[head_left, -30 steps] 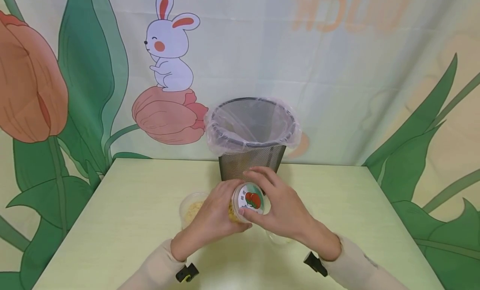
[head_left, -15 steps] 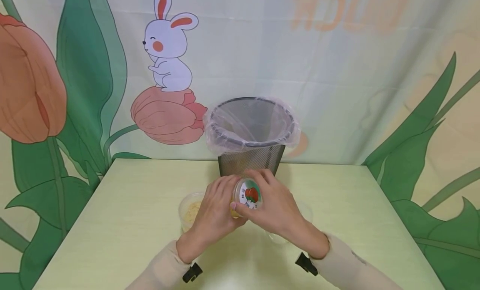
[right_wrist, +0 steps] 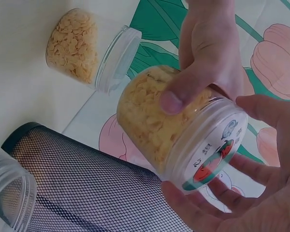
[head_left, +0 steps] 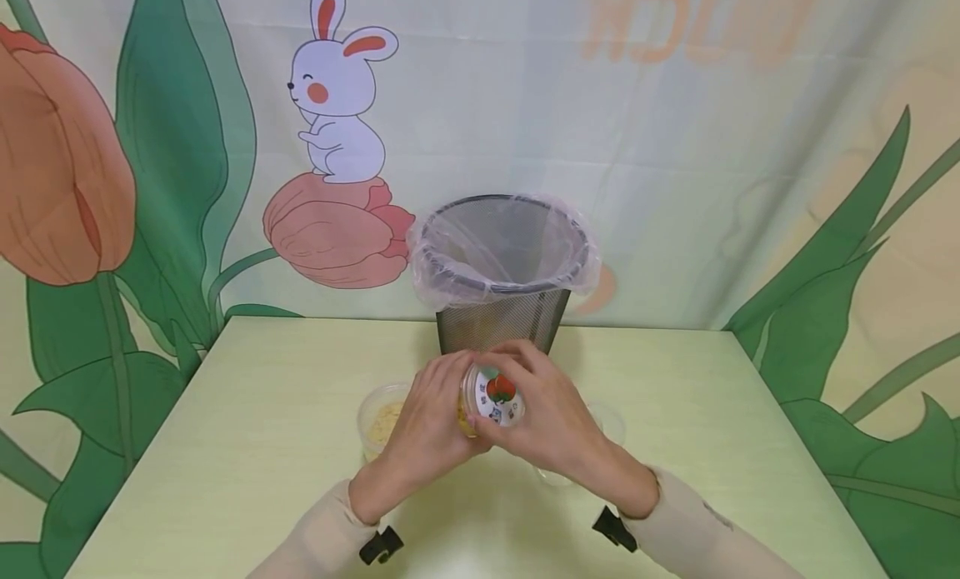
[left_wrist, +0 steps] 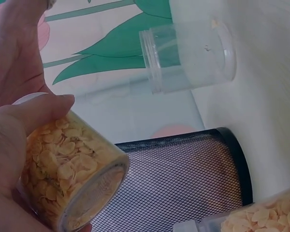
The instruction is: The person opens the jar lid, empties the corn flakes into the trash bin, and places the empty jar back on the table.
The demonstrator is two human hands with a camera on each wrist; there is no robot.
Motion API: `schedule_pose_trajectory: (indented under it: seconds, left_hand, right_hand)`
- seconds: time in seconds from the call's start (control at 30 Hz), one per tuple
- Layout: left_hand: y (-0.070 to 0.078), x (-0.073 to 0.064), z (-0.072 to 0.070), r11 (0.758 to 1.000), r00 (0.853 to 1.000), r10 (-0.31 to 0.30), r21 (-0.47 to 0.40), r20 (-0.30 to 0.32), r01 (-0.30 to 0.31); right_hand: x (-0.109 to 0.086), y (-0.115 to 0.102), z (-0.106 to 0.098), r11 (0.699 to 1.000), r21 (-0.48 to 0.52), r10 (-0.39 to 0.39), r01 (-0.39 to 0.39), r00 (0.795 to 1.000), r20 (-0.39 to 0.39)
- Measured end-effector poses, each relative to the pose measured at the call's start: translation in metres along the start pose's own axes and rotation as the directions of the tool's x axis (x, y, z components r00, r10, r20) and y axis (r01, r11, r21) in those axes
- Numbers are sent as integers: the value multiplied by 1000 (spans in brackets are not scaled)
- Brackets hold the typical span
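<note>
My left hand (head_left: 423, 425) holds a clear plastic jar (right_wrist: 150, 113) full of pale yellow flakes, tilted above the table, its thumb lying along the side. My right hand (head_left: 562, 421) has its fingers and thumb around the rim of the jar's lid (right_wrist: 215, 152). A label with red tomatoes, a green patch and lettering covers the lid top, which faces the head camera. The lid sits on the jar. In the left wrist view the jar's base (left_wrist: 96, 193) points away from the palm.
A second jar (right_wrist: 72, 48) of flakes, with a lid, stands left of my hands. On the right is a clear jar (left_wrist: 193, 58) without flakes, partly behind my right hand. A black mesh bin (head_left: 502, 321) with a clear liner stands behind, before a printed curtain.
Both hands have drawn slightly closer together, and the right fingers have shifted around the lid. The lid's label has turned a little back and forth.
</note>
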State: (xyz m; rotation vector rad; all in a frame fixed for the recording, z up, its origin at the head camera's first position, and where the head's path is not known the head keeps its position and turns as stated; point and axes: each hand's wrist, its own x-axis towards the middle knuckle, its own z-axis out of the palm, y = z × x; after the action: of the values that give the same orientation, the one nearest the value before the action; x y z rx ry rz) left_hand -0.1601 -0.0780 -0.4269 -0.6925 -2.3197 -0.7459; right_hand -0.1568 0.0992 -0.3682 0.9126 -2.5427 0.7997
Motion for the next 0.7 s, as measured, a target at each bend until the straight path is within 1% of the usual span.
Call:
schedule_pose_trajectory:
  seconds: [0.2, 0.33, 0.4, 0.5, 0.6, 0.7]
  left_hand:
    - [0, 1, -7, 997, 997, -33, -69, 75, 38]
    - [1, 1, -15, 987, 986, -66, -134, 152, 87]
    - [2, 1, -18, 977, 977, -86, -177, 196, 121]
    - [2, 0, -23, 953, 958, -107, -246, 265, 175]
    - [0, 0, -26, 932, 937, -109, -293, 331, 212]
    - [-2, 1, -28, 915, 916, -92, -331, 390, 232]
  right_hand:
    - [-1, 1, -3, 992, 1, -123, 123, 992, 11]
    - [-1, 1, -6, 981, -14, -191, 191, 981, 39]
    - [-2, 2, -8, 974, -10, -226, 227, 972, 60]
    - [-2, 2, -12, 960, 18, -281, 281, 955, 96]
    - [-2, 4, -15, 939, 38, -343, 341, 930, 134]
    - [-1, 5, -19, 912, 36, -409, 409, 898, 165]
